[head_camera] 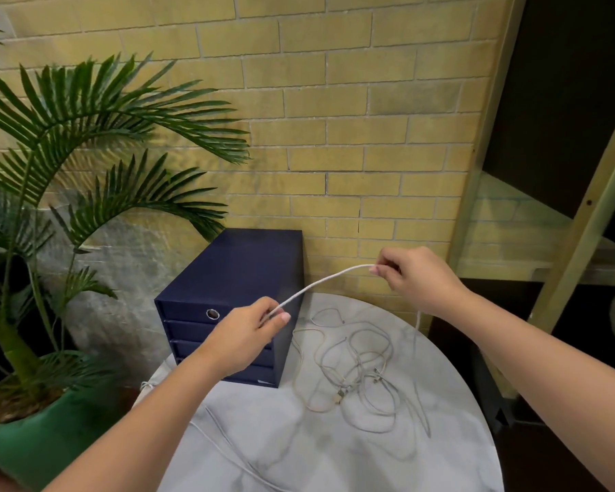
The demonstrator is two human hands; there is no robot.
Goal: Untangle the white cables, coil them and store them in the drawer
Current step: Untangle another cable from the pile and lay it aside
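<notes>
A white cable (320, 283) stretches in the air between my two hands. My left hand (253, 335) pinches its lower end in front of the drawer unit. My right hand (410, 275) pinches it higher, near the brick wall, and a tail hangs down below that hand. A loose tangle of white cables (355, 371) lies on the round marble table (284, 435), right of the dark blue drawer unit (235, 285). All the drawers look closed. One more strand (228, 452) runs across the table's near left part.
A potted palm in a green pot (32, 442) stands left of the table. The yellow brick wall is just behind the drawer unit. A shelf frame (579, 221) stands to the right.
</notes>
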